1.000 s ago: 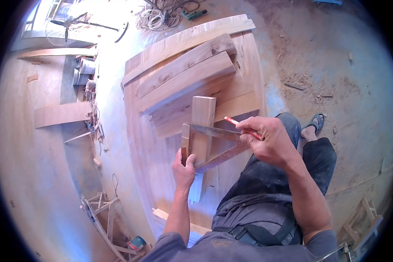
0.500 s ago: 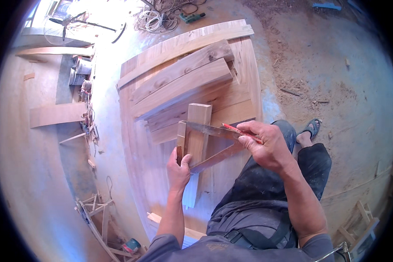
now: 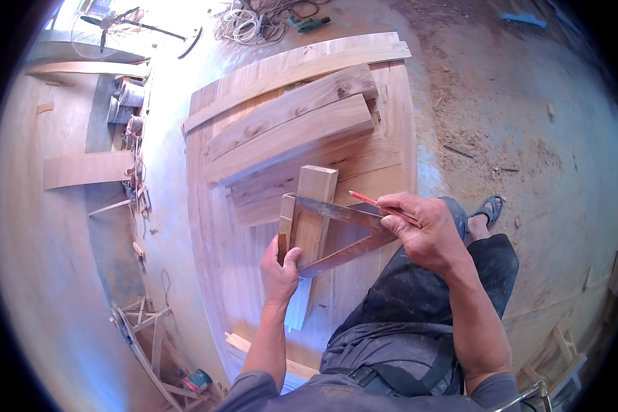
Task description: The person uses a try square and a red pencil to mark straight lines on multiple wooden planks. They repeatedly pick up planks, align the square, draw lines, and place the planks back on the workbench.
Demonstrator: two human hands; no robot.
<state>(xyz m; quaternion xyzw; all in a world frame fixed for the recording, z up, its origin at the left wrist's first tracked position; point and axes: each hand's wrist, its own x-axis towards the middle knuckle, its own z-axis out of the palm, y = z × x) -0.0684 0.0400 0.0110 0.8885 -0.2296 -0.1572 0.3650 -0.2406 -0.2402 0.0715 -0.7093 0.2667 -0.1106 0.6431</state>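
Pencil (image 3: 365, 198) has shifted farther off the set square's (image 3: 347, 212) edge.

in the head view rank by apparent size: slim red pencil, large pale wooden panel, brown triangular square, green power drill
1. Large pale wooden panel
2. Brown triangular square
Unranked: slim red pencil and green power drill; the pencil looks longer, the drill thicker but farther.

There are two hands (image 3: 279, 276) (image 3: 427, 232), one pencil (image 3: 364, 199), one set square (image 3: 356, 215).
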